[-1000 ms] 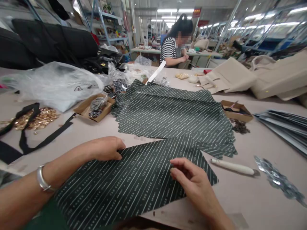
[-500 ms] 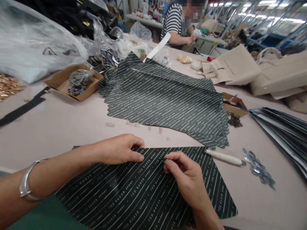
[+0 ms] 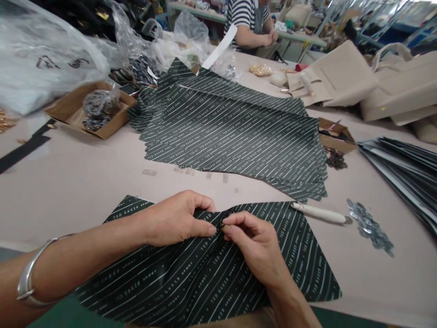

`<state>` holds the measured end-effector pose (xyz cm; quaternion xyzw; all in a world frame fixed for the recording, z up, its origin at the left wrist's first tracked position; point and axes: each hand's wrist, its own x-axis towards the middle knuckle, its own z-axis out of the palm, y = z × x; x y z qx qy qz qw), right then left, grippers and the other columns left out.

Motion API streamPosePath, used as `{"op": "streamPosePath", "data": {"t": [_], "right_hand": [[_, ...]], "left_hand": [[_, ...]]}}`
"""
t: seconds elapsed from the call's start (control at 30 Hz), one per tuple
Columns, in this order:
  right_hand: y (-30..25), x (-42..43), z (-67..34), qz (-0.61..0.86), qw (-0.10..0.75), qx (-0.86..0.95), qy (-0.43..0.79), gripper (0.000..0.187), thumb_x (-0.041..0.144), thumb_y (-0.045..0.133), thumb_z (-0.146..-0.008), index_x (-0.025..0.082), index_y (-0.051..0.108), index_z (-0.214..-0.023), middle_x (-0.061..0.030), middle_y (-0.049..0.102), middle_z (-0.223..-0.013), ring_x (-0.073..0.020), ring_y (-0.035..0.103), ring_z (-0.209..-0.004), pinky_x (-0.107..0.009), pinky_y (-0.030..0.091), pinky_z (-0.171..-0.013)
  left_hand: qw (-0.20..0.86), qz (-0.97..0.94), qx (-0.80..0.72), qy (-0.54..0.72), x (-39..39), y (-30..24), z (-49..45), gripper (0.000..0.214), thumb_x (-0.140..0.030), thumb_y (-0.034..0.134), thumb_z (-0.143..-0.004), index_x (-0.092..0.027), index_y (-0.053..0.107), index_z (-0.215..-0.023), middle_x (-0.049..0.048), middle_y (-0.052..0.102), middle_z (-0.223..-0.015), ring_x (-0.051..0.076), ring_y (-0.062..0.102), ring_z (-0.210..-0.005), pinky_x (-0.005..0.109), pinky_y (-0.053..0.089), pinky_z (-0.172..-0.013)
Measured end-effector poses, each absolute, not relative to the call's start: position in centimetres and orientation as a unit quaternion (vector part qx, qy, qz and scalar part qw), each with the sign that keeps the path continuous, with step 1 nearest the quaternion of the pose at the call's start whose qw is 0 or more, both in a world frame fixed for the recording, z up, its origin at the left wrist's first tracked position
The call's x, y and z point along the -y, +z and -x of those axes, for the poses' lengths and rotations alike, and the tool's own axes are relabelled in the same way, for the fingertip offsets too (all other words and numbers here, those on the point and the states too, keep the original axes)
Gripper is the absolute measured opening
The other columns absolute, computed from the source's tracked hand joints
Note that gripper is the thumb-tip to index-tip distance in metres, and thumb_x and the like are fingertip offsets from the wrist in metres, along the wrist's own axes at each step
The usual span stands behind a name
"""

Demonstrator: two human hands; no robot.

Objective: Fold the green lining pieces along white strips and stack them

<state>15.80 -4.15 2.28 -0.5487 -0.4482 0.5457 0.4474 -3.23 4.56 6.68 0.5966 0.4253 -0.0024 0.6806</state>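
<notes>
A dark green fabric panel with white slanted stripes and lettering lies at the near edge of the table, puckered between my hands. My left hand grips its top edge, thumb on the face and fingers behind. Close beside it, my right hand pinches a small dark piece against the panel near that edge; the piece is too small to name. A white-handled tool lies at the panel's upper right corner. To its right is a pile of flat metal discs.
Behind the panel lies a stack of matching striped panels. Cardboard boxes of small parts flank it. Dark strips and beige bags occupy the right, plastic bags the left. A person in stripes sits beyond.
My right hand has moved left, up to my left thumb, with the small dark piece. The panel, flat before, now bunches between my hands. The view has tilted down slightly.
</notes>
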Motion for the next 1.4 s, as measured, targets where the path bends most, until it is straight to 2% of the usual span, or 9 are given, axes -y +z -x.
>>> {"op": "streamPosePath", "data": {"t": [0.4,0.6,0.67,0.77,0.83,0.9,1.0,1.13,1.4], "right_hand": [[2.2,4.2,-15.8,0.546,0.432,0.491,0.524,0.005,0.024,0.070,-0.086,0.023,0.075,-0.084,0.0044,0.070,-0.068,-0.0091,0.062,-0.062,-0.018,0.047,-0.059],[2.0,4.4,-15.9,0.536,0.419,0.579,0.449,0.009,0.019,0.066,-0.090,0.023,0.072,-0.085,0.0032,0.068,-0.073,-0.0109,0.062,-0.067,-0.022,0.047,-0.062],[1.9,4.6,-16.0,0.533,0.441,0.612,0.383,0.009,0.016,0.065,-0.090,0.023,0.070,-0.093,0.0008,0.068,-0.085,-0.0117,0.063,-0.073,-0.023,0.049,-0.066],[1.7,4.8,-16.3,0.526,0.445,0.662,0.296,0.033,0.011,0.062,-0.090,0.021,0.060,-0.121,-0.0097,0.061,-0.127,-0.0105,0.064,-0.076,-0.026,0.054,-0.071],[1.7,4.7,-16.6,0.499,0.413,0.713,0.270,0.041,0.009,0.058,-0.093,0.020,0.053,-0.132,-0.0141,0.055,-0.138,-0.0134,0.066,-0.086,-0.029,0.056,-0.081],[1.7,4.6,-17.0,0.467,0.381,0.755,0.260,0.030,0.010,0.055,-0.096,0.018,0.057,-0.125,-0.0112,0.065,-0.120,-0.0175,0.066,-0.096,-0.031,0.055,-0.086],[1.6,4.9,-17.1,0.461,0.377,0.771,0.226,0.013,0.012,0.052,-0.099,0.019,0.060,-0.106,-0.0050,0.067,-0.090,-0.0175,0.065,-0.086,-0.029,0.054,-0.076],[1.7,5.9,-16.9,0.478,0.412,0.765,0.132,0.011,0.010,0.052,-0.098,0.018,0.059,-0.103,-0.0044,0.067,-0.083,-0.0168,0.063,-0.076,-0.028,0.051,-0.067],[2.5,6.7,-17.2,0.484,0.419,0.767,0.047,0.011,0.009,0.053,-0.096,0.018,0.057,-0.101,-0.0046,0.066,-0.075,-0.0184,0.060,-0.067,-0.031,0.046,-0.062]], "left_hand": [[0.596,-0.673,-0.437,-0.010,-4.1,6.8,3.1,0.012,-0.032,0.064,-0.077,-0.022,0.065,-0.082,-0.0069,0.055,-0.070,0.013,0.050,-0.069,0.028,0.034,-0.061],[0.433,-0.797,-0.420,0.024,-3.0,7.3,2.8,0.008,-0.021,0.066,-0.086,-0.021,0.062,-0.079,-0.0055,0.059,-0.079,0.014,0.055,-0.079,0.028,0.034,-0.070],[0.369,-0.835,-0.407,0.036,-2.4,7.2,2.8,0.010,-0.022,0.065,-0.091,-0.021,0.060,-0.082,-0.0043,0.058,-0.081,0.015,0.054,-0.077,0.029,0.034,-0.069],[0.277,-0.889,-0.360,0.056,-1.4,6.8,2.9,0.007,-0.018,0.059,-0.095,-0.021,0.058,-0.089,-0.0026,0.057,-0.085,0.016,0.055,-0.075,0.030,0.033,-0.064],[0.218,-0.916,-0.330,0.062,-0.9,6.7,3.0,0.010,-0.014,0.056,-0.096,-0.021,0.056,-0.089,-0.0023,0.055,-0.083,0.016,0.052,-0.069,0.031,0.030,-0.059],[0.166,-0.934,-0.310,0.069,-0.5,6.5,3.0,0.014,-0.012,0.051,-0.097,-0.022,0.054,-0.087,-0.0022,0.051,-0.079,0.016,0.047,-0.063,0.033,0.027,-0.055],[0.109,-0.948,-0.278,0.108,-0.2,6.3,3.0,0.021,-0.012,0.042,-0.100,-0.022,0.051,-0.085,-0.0019,0.044,-0.075,0.017,0.040,-0.060,0.034,0.024,-0.053],[0.080,-0.954,-0.250,0.147,0.1,6.2,3.0,0.024,-0.012,0.038,-0.102,-0.020,0.053,-0.086,-0.0016,0.040,-0.073,0.016,0.036,-0.059,0.033,0.022,-0.053],[0.098,-0.943,-0.248,0.200,0.2,6.2,2.5,0.014,-0.014,0.048,-0.101,-0.018,0.060,-0.094,-0.0010,0.047,-0.074,0.016,0.043,-0.063,0.034,0.028,-0.056]]}}
